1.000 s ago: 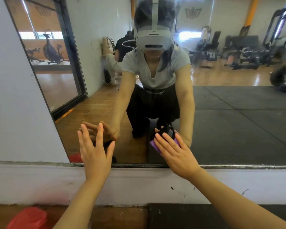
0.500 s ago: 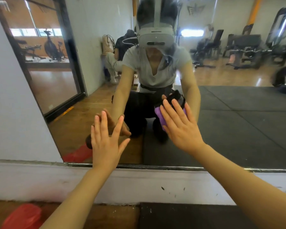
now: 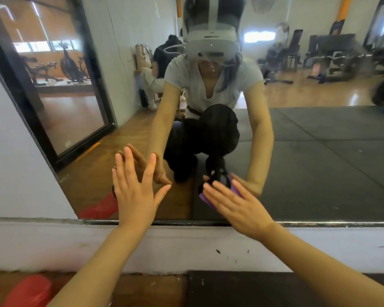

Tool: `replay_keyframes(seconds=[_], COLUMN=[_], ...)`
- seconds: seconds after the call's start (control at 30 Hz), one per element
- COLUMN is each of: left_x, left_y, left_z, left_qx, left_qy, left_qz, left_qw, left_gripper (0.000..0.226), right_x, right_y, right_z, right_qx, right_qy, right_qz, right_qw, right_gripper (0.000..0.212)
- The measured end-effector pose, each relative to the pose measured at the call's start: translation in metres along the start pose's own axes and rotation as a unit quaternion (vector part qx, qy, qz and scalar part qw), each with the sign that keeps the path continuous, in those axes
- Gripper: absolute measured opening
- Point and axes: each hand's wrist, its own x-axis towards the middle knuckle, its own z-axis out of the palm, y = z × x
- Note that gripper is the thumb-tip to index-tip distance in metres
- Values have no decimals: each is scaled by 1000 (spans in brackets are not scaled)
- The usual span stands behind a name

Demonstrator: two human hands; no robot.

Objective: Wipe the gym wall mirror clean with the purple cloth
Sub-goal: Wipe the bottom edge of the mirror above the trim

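The wall mirror (image 3: 319, 151) fills most of the view, its bottom edge just above a white base ledge. My right hand (image 3: 237, 206) lies flat with straight fingers, pressing the purple cloth (image 3: 205, 198) against the glass low down near the bottom edge. Only a strip of the cloth shows at the fingers' left side; the rest is hidden under my palm. My left hand (image 3: 134, 191) rests flat on the mirror to the left, fingers spread, holding nothing. My own reflection crouches in the glass.
A white ledge (image 3: 186, 247) runs below the mirror. A red plastic object (image 3: 27, 292) lies on the wooden floor at bottom left, and a black mat (image 3: 264, 289) lies at bottom right. The white wall (image 3: 13, 162) borders the mirror's left side.
My right hand swept the cloth up the glass, then back down to near the bottom edge. My left hand stayed flat on the mirror at nearly the same spot.
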Motion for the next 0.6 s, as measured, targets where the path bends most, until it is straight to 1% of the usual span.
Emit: replay_keyframes(seconds=[0.07, 0.1, 0.17, 0.23, 0.37, 0.43, 0.5, 0.6], left_x=[0, 0, 1, 1, 1, 1, 0, -1], left_y=[1, 1, 2, 2, 2, 3, 3, 4], left_z=[-1, -2, -3, -3, -3, -3, -3, -3], left_qx=[2, 3, 3, 2, -5, -7, -11, -15], left_qy=[1, 1, 1, 4, 11, 12, 12, 12], left_qz=[-1, -1, 0, -1, 4, 3, 0, -1], left_qw=[1000, 1000, 1000, 1000, 1000, 1000, 1000, 1000], left_gripper=[84, 85, 86, 86, 83, 84, 84, 86], right_x=[27, 43, 69, 80, 75, 65, 50, 18], right_y=[27, 43, 70, 83, 67, 53, 39, 13], right_z=[-12, -19, -32, -38, -30, -21, -11, 6], right_qx=[5, 6, 8, 18, 20, 19, 15, -13], right_qy=[47, 80, 134, 153, 161, 152, 129, 58], right_qz=[56, 82, 112, 128, 152, 125, 79, -20], right_qw=[997, 993, 985, 980, 975, 980, 988, 998], right_gripper=[84, 82, 69, 63, 60, 62, 69, 72])
